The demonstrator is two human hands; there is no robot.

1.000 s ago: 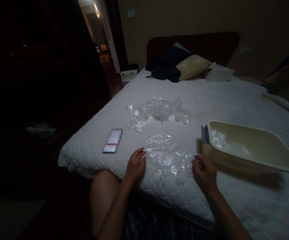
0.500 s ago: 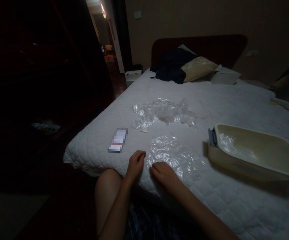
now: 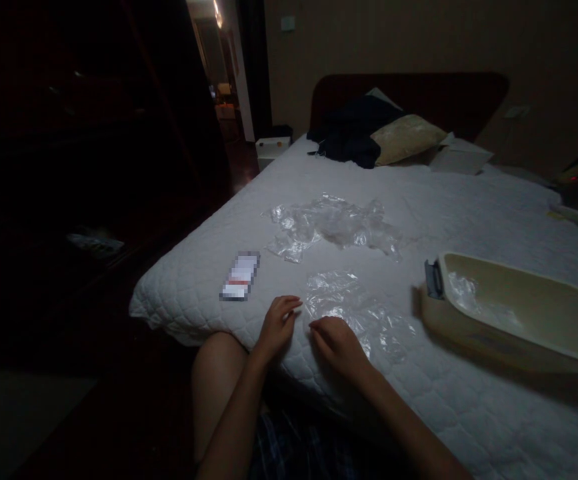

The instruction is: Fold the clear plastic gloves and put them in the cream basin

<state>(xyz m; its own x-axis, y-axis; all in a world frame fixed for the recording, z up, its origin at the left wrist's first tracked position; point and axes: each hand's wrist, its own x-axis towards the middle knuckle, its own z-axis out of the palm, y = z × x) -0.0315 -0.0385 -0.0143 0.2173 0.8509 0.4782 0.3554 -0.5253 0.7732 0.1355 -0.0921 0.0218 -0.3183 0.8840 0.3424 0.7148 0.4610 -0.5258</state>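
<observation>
Our left grip (image 3: 277, 330) loosely parted, beside the near plastic film (image 3: 331, 293) | our right grip (image 3: 343, 348) at its near edge; whether it pinches, we cannot tell | film lies crinkled on our white quilted bed (image 3: 203, 260), between pixelated slab (image 3: 240, 276) and cream tub (image 3: 489, 340); far plastic film (image 3: 336, 223) beyond | we see dim wall (image 3: 393, 40), dark headboard (image 3: 449, 97), lit doorway (image 3: 219, 60)

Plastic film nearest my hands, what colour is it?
The plastic film is clear, with whitish glints; the head view shows it best.
</observation>
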